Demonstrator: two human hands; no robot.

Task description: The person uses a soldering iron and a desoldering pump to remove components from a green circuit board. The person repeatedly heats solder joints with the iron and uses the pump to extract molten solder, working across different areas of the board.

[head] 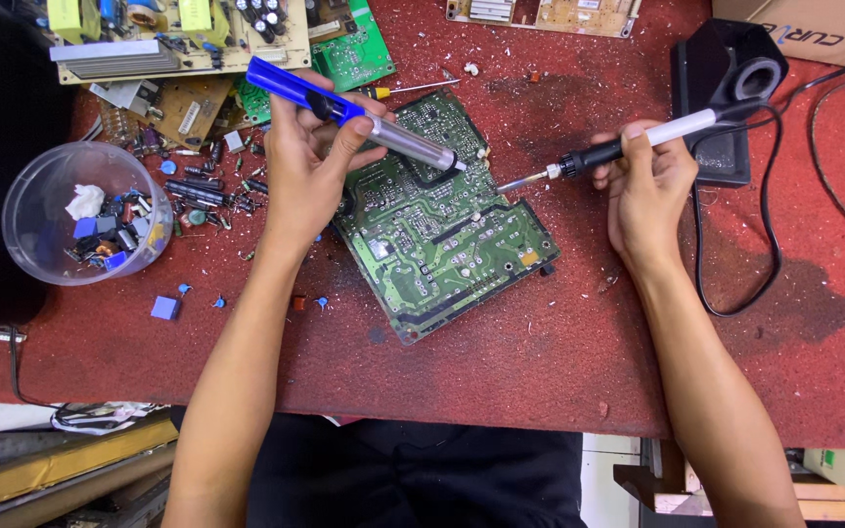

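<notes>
Gripping a blue desoldering pump [344, 112] in left hand [307, 166], right hand [645, 191] closed round soldering iron [618, 149], over green circuit board [437, 220]

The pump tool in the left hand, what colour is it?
Blue plunger end, silver barrel, black tip; seen in the head view.

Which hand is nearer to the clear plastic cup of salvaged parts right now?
Left. The left hand, gripping the blue desoldering pump, sits just right of the cup. The right hand, holding the soldering iron, is beyond the green circuit board.
</notes>
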